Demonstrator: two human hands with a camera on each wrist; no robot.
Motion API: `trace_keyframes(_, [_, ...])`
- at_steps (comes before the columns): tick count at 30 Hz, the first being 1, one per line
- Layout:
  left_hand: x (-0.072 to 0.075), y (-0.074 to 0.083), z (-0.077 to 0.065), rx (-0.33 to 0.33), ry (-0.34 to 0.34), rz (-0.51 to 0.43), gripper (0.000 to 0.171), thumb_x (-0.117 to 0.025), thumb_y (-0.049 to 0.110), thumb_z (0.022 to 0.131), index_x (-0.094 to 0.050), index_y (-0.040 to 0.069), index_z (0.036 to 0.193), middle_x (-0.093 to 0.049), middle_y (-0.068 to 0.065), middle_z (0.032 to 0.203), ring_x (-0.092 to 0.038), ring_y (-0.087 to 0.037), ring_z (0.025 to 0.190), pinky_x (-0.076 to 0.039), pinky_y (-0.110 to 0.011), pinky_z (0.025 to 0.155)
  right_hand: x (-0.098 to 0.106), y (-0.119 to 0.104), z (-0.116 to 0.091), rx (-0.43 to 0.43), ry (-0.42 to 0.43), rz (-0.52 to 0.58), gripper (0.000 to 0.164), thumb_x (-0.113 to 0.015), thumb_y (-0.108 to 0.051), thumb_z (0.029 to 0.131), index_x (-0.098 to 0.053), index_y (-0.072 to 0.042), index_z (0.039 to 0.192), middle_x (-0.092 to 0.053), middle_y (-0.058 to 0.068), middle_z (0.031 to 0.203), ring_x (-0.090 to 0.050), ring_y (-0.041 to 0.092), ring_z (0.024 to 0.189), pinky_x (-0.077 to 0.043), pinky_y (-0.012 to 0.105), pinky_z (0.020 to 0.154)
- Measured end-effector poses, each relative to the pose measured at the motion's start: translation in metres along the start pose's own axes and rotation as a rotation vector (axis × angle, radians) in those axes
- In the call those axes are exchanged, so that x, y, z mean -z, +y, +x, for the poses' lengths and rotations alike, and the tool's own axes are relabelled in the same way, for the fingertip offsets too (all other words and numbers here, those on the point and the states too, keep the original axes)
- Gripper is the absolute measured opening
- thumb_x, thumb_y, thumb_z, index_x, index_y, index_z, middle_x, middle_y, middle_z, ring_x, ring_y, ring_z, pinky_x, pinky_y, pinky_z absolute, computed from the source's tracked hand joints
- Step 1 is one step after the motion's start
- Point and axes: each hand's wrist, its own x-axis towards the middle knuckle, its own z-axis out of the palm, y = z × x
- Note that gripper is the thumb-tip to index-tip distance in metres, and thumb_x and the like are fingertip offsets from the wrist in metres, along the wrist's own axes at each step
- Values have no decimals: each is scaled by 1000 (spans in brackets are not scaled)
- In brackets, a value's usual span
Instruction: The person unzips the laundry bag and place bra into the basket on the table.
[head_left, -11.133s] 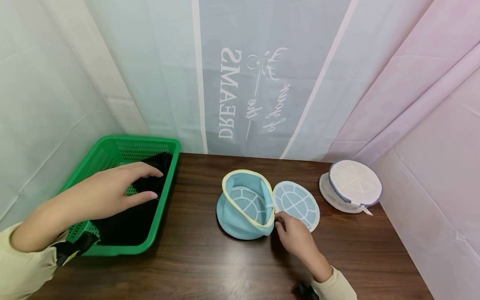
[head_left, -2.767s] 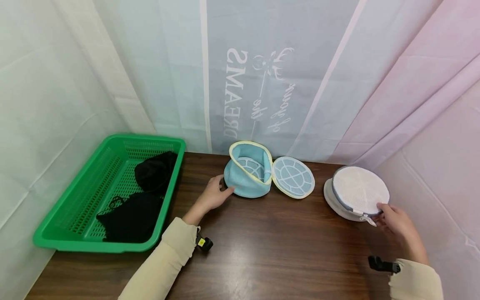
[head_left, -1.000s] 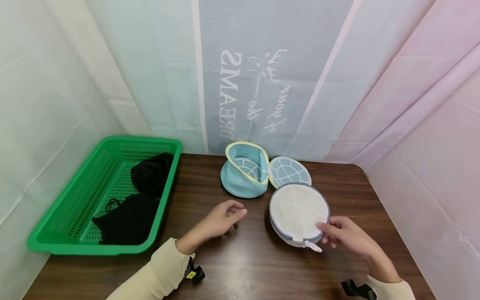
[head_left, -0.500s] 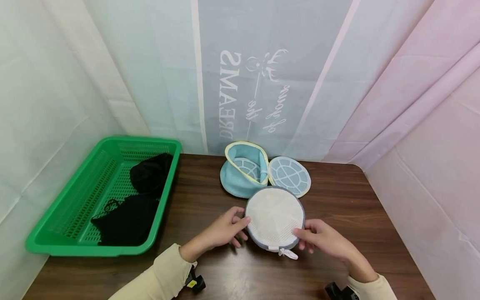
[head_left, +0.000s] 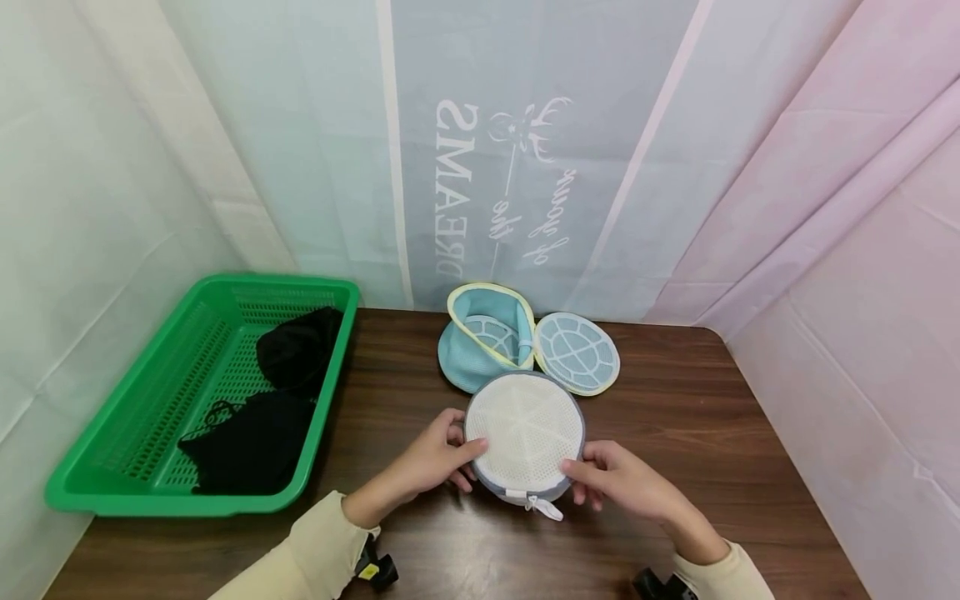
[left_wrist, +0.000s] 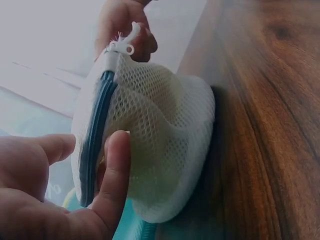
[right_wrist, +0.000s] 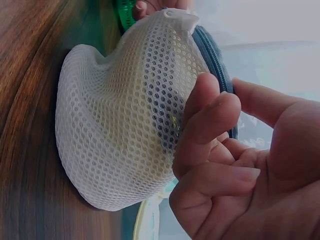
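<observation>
A round white mesh laundry bag point(head_left: 525, 429) with a grey-blue zipper stands on the table in front of me, its lid zipped shut. My left hand point(head_left: 437, 454) pinches the left side of its rim, thumb on the lid and fingers against the mesh wall. On the right side my right hand point(head_left: 622, 479) grips the rim the same way, thumb point(right_wrist: 262, 102) at the zipper and fingers bent along the mesh. The white zipper pull point(left_wrist: 122, 46) hangs at the near edge. Just behind stands a light-blue mesh laundry bag point(head_left: 468, 362), unzipped, its lid point(head_left: 577, 354) laid out to the right.
A green plastic basket point(head_left: 67, 479) sits at the left, with a black cloth item point(head_left: 251, 442) and a black rounded item point(head_left: 296, 350) inside. Curtains point(head_left: 525, 50) rise behind the dark wooden table point(head_left: 697, 417) and on both sides.
My right hand has brought the white bag from the far right to the middle. My left hand has left the blue bag's side and now holds the white one. Earlier, the blue bag moved back.
</observation>
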Motion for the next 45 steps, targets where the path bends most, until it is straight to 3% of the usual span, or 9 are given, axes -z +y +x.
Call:
trace_keyframes(12, [12,11,-16,-10,80,-31,61,-72,6,94,-35,-9,141,-62,-17,98,-67,-27,63,-60,-42,59,-9,0,7,36,-45,33,35,-51,-22,108,-60,6,89,-65,1,71,-54,7,54,-51,32,52])
trace_keyframes(21, [19,4,-18,-29,165,-42,50,-70,5,95,-41,-7,135,-62,-19,103,-65,-24,66,-59,-36,58,-22,1,15,35,-66,104,38,-48,-19,110,-58,12,91,-64,4,70,-53,9,52,-48,26,50])
trace_keyframes(25, [21,-1,-22,-8,143,-48,38,-65,12,101,-43,-8,125,-63,-16,95,-65,-24,67,-58,-32,56,-24,3,16,18,-58,114,40,-47,-20,110,-57,15,92,-63,5,70,-52,9,52,-48,25,50])
trace_keyframes(28, [21,-4,-27,31,75,-51,30,-59,22,105,-49,-6,111,-61,-14,88,-63,-20,67,-56,-30,53,-24,5,15,9,-55,115,41,-47,-20,110,-56,16,92,-62,5,70,-52,9,52,-47,25,50])
trace_keyframes(33, [17,-4,-34,95,-30,-21,39,-53,34,107,-58,-3,94,-61,-8,82,-60,-16,61,-52,-27,47,-25,2,15,1,-21,76,39,-49,-20,109,-58,12,89,-62,4,69,-52,10,52,-48,27,50])
trace_keyframes(41, [6,-2,-38,122,-34,28,42,-57,35,105,-62,-3,88,-63,-4,72,-58,-13,55,-47,-22,42,-28,-5,11,-28,104,-163,47,-55,-37,106,-61,-6,70,-60,-2,59,-52,12,47,-47,26,46])
trace_keyframes(45, [2,-2,-40,123,-45,53,43,-58,37,104,-64,-2,86,-64,-3,71,-59,-12,55,-47,-21,42,-30,-9,9,-40,153,-222,50,-57,-44,103,-61,-10,67,-59,-4,56,-54,13,46,-47,27,45])
